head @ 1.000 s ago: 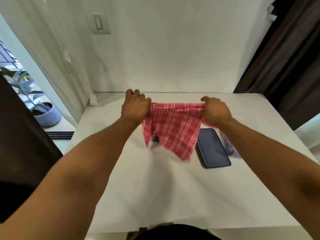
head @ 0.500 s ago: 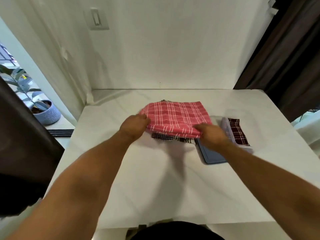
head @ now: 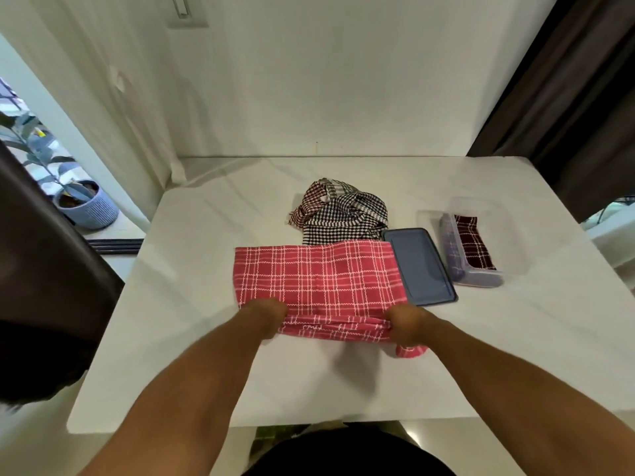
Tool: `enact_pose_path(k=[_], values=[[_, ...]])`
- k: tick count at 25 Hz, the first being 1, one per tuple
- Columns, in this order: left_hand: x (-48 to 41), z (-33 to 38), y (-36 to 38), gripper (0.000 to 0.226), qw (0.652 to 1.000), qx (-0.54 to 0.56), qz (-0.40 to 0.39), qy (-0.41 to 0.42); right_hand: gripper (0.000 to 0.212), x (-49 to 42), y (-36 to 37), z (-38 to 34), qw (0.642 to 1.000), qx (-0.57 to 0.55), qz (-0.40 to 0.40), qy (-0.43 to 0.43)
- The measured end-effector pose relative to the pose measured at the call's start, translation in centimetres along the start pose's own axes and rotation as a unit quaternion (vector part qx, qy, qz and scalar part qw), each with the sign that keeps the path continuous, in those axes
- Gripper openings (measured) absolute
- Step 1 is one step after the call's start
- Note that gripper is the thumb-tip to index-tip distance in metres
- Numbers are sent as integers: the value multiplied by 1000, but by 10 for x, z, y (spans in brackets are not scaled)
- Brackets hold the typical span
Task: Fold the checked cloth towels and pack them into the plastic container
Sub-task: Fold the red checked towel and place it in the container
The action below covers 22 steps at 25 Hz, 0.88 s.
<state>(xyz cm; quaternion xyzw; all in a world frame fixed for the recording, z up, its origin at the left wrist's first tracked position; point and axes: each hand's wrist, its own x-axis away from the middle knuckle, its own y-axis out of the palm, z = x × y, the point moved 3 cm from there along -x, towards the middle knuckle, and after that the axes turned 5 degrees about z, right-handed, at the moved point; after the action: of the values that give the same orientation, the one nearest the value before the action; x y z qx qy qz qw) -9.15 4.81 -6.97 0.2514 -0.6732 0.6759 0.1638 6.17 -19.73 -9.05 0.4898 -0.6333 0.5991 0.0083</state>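
A red checked towel (head: 316,280) lies spread on the white table (head: 213,355). My left hand (head: 264,312) grips its near edge at the left, and my right hand (head: 407,322) grips that edge at the right. The edge is bunched between them. Behind it sits a crumpled heap of black-and-white and dark red checked towels (head: 340,213). The clear plastic container (head: 470,242) stands at the right with a folded dark red checked towel (head: 474,247) inside.
The container's blue lid (head: 419,266) lies flat between the red towel and the container, touching the towel's right side. A dark curtain (head: 567,91) hangs at the right. At the left are a dark chair back (head: 44,269) and a potted plant (head: 82,204).
The red towel was held up in the air, then laid over the heap. Now it lies flat nearer to me, and both hands have pulled back to its near edge.
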Motion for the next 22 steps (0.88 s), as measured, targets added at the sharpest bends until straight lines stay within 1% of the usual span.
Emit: enact_pose_path(k=[2,3,4,5,7,8,9,11,12,13,14,15,17,18,20,21,22], values=[[-5,-5,5,41,999,-27,-17,-8,28,2,2,-2,1000,-8,-20,-2],[-4,-6,10,41,999,-40,-20,-3,28,2,5,-3,999,4,-53,1],[-2,-6,14,41,999,-30,-34,-19,30,4,9,-3,996,23,-89,5],[1,-3,18,41,998,-39,-47,-13,34,5,11,-3,992,51,-114,7],[7,3,22,40,994,-59,-90,-30,38,10,10,-6,984,101,-146,5],[12,7,22,38,992,-35,-112,-44,38,11,11,-5,980,117,-159,5],[15,9,22,36,989,2,-128,-79,37,13,10,-4,977,125,-172,12],[24,13,20,37,970,69,-195,-126,37,13,6,1,976,105,-189,31],[28,12,15,44,963,94,-209,-143,39,11,3,6,979,73,-186,41],[28,8,12,51,960,134,-197,-149,42,10,-4,12,983,29,-174,47],[24,2,9,55,957,176,-172,-153,43,9,-12,18,987,-18,-155,49],[23,-5,3,57,953,214,-141,-159,39,10,-21,24,988,-57,-132,49],[20,-19,-9,54,943,277,-88,-162,25,9,-37,39,988,-117,-90,44],[17,-25,-14,53,942,293,-69,-150,20,9,-44,48,987,-142,-69,41],[10,-37,-20,43,930,335,-45,-144,10,5,-55,60,981,-188,-21,40],[7,-43,-22,35,929,335,-31,-153,8,3,-60,65,978,-203,11,38],[3,-50,-23,28,936,314,-16,-157,8,-2,-63,69,974,-215,53,40]])
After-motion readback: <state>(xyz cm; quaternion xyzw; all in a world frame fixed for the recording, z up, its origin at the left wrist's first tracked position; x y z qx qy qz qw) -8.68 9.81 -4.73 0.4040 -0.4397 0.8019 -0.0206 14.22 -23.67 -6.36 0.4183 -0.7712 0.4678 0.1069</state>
